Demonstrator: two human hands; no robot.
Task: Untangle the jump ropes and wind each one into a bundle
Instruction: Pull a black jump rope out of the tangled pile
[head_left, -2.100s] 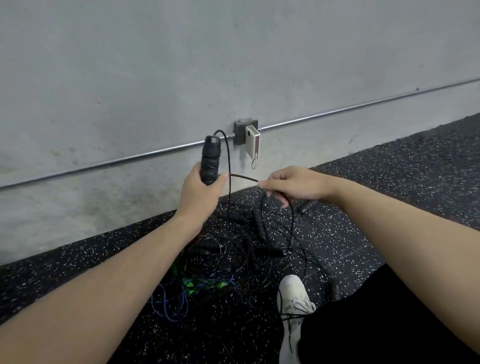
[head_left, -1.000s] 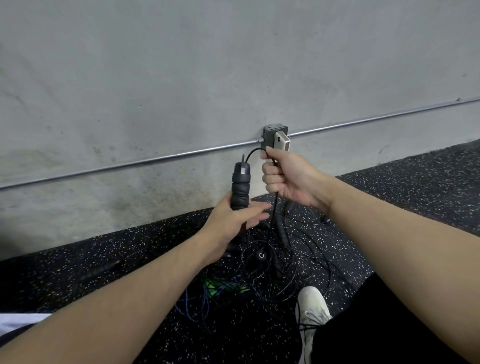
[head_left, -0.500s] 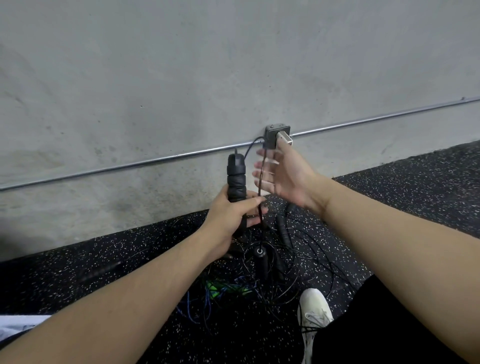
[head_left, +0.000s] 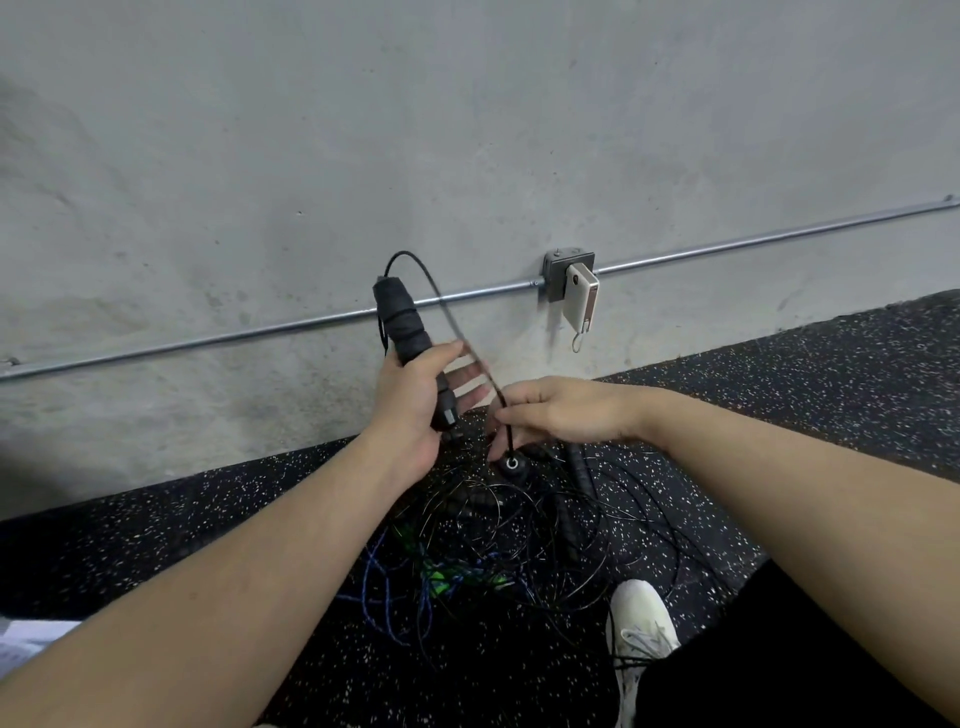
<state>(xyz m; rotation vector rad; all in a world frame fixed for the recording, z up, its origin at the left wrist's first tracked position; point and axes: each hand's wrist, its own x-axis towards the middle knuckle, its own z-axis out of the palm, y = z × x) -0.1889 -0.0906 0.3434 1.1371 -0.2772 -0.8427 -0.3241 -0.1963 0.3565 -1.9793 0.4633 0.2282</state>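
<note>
The black ribbed jump-rope handle (head_left: 402, 325) stands nearly upright in the left hand (head_left: 415, 397), thumb wrapped over it; the outstretched fingers behind are motion-blurred. Its thin black cord (head_left: 441, 306) loops from the top down to the right hand (head_left: 563, 410), which seems to pinch it, the fingertips hidden beneath. Below both hands lies the tangled pile of black, blue and green ropes (head_left: 478, 551), strands hard to separate, on the speckled black rubber floor (head_left: 779, 395). A white sneaker (head_left: 641, 618) is partly cut off.

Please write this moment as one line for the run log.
left hand: holds black handle upright | right hand: pinches its black cord | tangled ropes: on floor, not yet bundled
</note>
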